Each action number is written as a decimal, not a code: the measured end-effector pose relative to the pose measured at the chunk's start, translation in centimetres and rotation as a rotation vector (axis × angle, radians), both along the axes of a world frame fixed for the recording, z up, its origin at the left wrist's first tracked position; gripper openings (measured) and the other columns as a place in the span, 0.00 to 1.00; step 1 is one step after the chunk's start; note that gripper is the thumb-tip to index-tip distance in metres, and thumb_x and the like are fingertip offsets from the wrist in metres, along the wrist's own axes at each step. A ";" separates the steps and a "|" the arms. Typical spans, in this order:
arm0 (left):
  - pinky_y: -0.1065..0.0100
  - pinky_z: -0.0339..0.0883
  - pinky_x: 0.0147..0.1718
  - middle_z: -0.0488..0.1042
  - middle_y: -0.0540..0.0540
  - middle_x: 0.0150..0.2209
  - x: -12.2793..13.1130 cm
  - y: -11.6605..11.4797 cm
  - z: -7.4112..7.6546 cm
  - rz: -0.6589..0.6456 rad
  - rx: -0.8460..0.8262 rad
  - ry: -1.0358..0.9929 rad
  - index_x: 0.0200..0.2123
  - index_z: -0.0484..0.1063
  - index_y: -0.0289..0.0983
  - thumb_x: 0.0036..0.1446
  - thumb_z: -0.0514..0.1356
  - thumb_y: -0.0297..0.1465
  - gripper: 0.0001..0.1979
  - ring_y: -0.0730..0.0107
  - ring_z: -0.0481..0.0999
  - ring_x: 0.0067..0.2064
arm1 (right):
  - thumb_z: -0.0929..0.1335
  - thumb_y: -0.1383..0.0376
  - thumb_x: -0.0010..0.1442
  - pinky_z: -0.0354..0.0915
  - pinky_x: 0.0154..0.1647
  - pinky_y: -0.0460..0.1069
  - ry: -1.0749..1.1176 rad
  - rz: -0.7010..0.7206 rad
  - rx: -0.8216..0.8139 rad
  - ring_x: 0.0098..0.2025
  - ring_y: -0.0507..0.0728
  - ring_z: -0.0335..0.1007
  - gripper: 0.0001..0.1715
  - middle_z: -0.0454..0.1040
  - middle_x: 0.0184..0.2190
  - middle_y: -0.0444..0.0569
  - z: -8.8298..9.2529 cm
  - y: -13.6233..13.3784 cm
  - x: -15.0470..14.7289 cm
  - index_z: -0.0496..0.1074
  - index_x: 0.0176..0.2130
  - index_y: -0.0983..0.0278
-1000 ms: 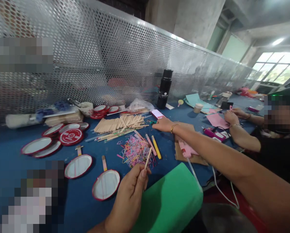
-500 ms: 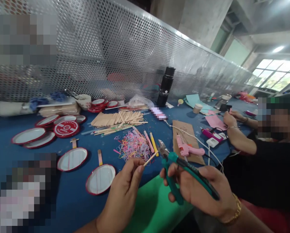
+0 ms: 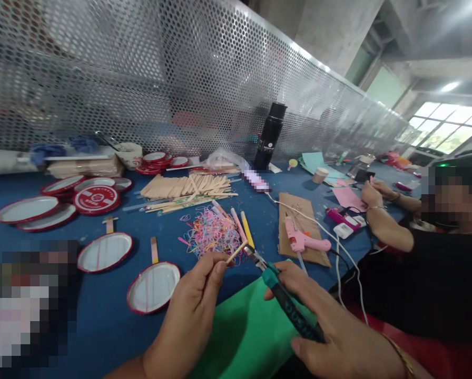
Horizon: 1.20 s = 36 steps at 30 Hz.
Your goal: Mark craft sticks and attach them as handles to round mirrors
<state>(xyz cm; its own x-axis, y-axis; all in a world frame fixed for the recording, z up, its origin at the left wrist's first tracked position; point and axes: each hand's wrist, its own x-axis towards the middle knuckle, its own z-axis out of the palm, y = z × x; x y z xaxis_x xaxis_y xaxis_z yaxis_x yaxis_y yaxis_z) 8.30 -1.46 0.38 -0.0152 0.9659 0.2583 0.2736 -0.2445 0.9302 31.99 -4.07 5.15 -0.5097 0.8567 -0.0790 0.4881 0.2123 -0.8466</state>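
Between thumb and forefinger, my left hand [image 3: 198, 295] pinches a thin wooden stick [image 3: 236, 253] that points up to the right. My right hand [image 3: 318, 316] is wrapped round diagonal cutters [image 3: 277, 287] with green and black handles. The cutters' jaws are at the stick's free end; whether they touch it I cannot tell. Behind the hands lies a heap of coloured rubber bands [image 3: 212, 231], with a yellow marker [image 3: 247, 229] beside it. A round red-rimmed lid [image 3: 154, 288] with a short stick at its top lies left of my left hand.
Flat wooden sticks [image 3: 184, 187] lie behind the bands. More lids [image 3: 26, 209] are stacked at left. A pink glue gun [image 3: 305, 241] rests on cardboard [image 3: 289, 205], near a white cable. A black bottle [image 3: 270, 137] stands at the mesh partition. Another person [image 3: 429, 273] sits at right.
My right hand has turned and brought the cutters left, so their jaws are now at the stick's tip. My left hand still pinches the stick. The view has shifted slightly.
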 end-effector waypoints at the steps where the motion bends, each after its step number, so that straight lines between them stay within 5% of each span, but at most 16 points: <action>1: 0.71 0.69 0.32 0.75 0.50 0.30 0.0 0.0 0.1 -0.005 0.004 0.008 0.36 0.74 0.42 0.66 0.54 0.40 0.13 0.67 0.73 0.31 | 0.72 0.66 0.47 0.58 0.67 0.61 -0.035 0.013 0.015 0.66 0.70 0.58 0.36 0.63 0.64 0.55 0.2 0.1 -0.1 0.72 0.57 0.58; 10: 0.72 0.69 0.31 0.74 0.50 0.27 -0.1 0.4 -0.1 -0.009 0.018 0.058 0.35 0.76 0.41 0.66 0.53 0.39 0.14 0.67 0.73 0.30 | 0.71 0.61 0.49 0.53 0.71 0.64 -0.092 0.047 -0.020 0.72 0.72 0.51 0.38 0.58 0.68 0.61 0.3 0.6 -0.8 0.69 0.59 0.65; 17: 0.71 0.71 0.34 0.77 0.49 0.30 0.0 0.4 -0.2 -0.007 0.012 0.060 0.35 0.76 0.41 0.65 0.54 0.39 0.13 0.66 0.75 0.32 | 0.72 0.60 0.48 0.62 0.65 0.62 0.035 0.000 -0.024 0.62 0.69 0.64 0.30 0.70 0.57 0.58 0.2 0.8 -1.6 0.75 0.52 0.62; 26: 0.70 0.72 0.34 0.78 0.48 0.31 -0.1 0.4 -0.1 -0.009 0.009 0.042 0.36 0.77 0.42 0.65 0.54 0.40 0.14 0.65 0.76 0.33 | 0.72 0.60 0.51 0.65 0.60 0.62 0.161 -0.057 -0.077 0.57 0.68 0.67 0.28 0.71 0.54 0.54 -0.9 0.6 -1.4 0.74 0.52 0.59; 32: 0.69 0.71 0.37 0.80 0.48 0.34 -0.1 0.3 0.1 -0.014 -0.021 0.026 0.37 0.77 0.42 0.65 0.54 0.39 0.13 0.64 0.78 0.37 | 0.73 0.64 0.52 0.63 0.63 0.62 0.159 -0.091 -0.124 0.60 0.67 0.66 0.36 0.69 0.57 0.54 -2.5 0.6 -0.9 0.66 0.60 0.57; 36: 0.69 0.70 0.38 0.80 0.49 0.36 -0.1 0.2 -0.3 -0.025 -0.046 0.032 0.40 0.76 0.42 0.65 0.57 0.39 0.11 0.65 0.77 0.38 | 0.74 0.67 0.51 0.59 0.67 0.65 0.144 -0.106 -0.130 0.66 0.67 0.60 0.52 0.65 0.62 0.55 -2.8 0.7 -0.9 0.54 0.70 0.54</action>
<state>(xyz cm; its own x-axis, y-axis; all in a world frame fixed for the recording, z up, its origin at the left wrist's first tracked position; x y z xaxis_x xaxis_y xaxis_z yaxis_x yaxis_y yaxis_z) 8.17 -1.22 0.05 0.0168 0.9769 0.2132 0.2980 -0.2084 0.9315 31.05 -3.42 2.35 -0.4314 0.8935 -0.1251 0.3737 0.0508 -0.9262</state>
